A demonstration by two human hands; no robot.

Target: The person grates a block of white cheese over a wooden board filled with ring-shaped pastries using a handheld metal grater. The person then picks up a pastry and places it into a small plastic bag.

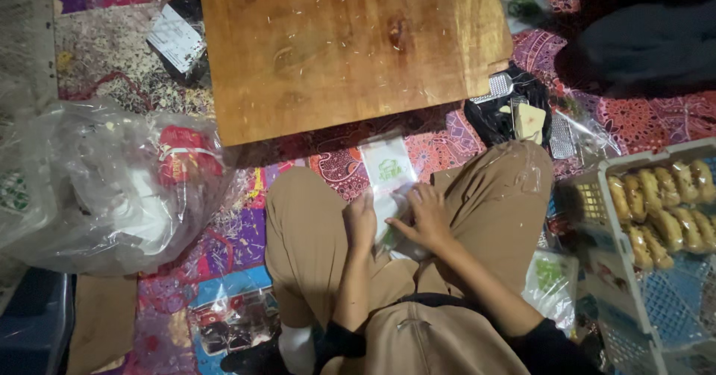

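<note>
I sit cross-legged in tan trousers on a patterned mat. My left hand (361, 220) and my right hand (427, 214) both grip a small clear plastic pouch (389, 177) with a green print, held in my lap between my knees. The pouch's upper end points toward a low wooden board (350, 43) in front of me. My fingers pinch the pouch's lower end, and what is inside it is hidden.
A big clear plastic bag (104, 181) lies at the left. A white plastic basket (597, 203) with several golden pastries stands at the right. A black bag with a metal grater (501, 86) lies past my right knee. Another person's dark clothing (641, 39) is top right.
</note>
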